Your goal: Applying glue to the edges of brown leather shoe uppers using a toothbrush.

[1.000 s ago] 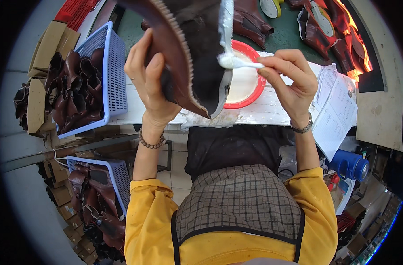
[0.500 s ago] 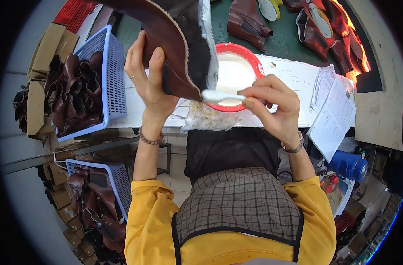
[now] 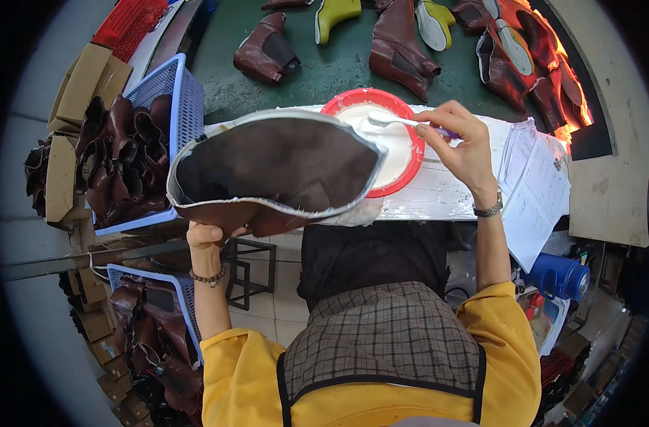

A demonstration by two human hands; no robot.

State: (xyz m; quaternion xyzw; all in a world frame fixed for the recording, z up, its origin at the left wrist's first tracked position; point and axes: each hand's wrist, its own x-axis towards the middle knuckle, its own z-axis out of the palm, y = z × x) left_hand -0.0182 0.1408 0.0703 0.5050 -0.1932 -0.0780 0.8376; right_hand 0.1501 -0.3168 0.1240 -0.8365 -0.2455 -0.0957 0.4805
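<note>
My left hand (image 3: pixel 207 236) is closed on the lower side of a brown leather boot upper (image 3: pixel 267 164). The upper's wide opening faces me, showing a dark lining and a whitish coated edge; it hides most of my left fingers. In my right hand (image 3: pixel 463 146) I pinch a white toothbrush (image 3: pixel 404 121) with a bit of purple at the handle. Its head dips into the white liquid (image 3: pixel 392 153) inside a red bowl (image 3: pixel 410 171). The right rim of the upper overlaps the bowl's left side.
Brown boots (image 3: pixel 267 50) and yellow-green lasts (image 3: pixel 336 16) stand on the green table (image 3: pixel 317 75). At left, blue baskets (image 3: pixel 190 107) hold more brown uppers. Written papers (image 3: pixel 531 185) overhang the white board's (image 3: pixel 438 196) right end, above a blue flask (image 3: pixel 559 276). A heater glows orange (image 3: pixel 584 99) at far right.
My left hand has brought the boot upper down and toward me, turning its opening into view. My right hand has moved the toothbrush from the upper's edge into the bowl.
</note>
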